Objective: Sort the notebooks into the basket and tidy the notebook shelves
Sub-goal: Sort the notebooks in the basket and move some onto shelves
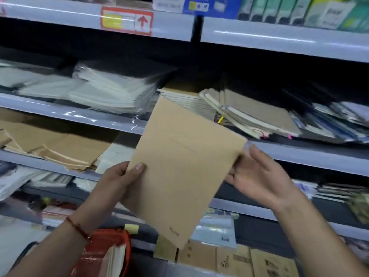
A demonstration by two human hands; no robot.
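Observation:
A plain brown kraft notebook (185, 162) is held tilted in front of the shelves. My left hand (119, 182) grips its lower left edge, thumb on the cover. My right hand (257, 176) touches its right edge with the fingers spread behind it. A red basket (103, 248) hangs at my left forearm at the bottom, with a notebook standing in it. On the middle shelf behind lie a flat stack of brown notebooks (185, 100) and a slumped pile of brown notebooks (251, 114).
Plastic-wrapped white notebooks (103, 90) lie to the left on the same shelf, dark blue ones (329, 120) to the right. Brown paper items (54, 148) fill the shelf below left. Grey shelf edges (299, 154) run across. Brown boxes (239, 258) sit at the bottom.

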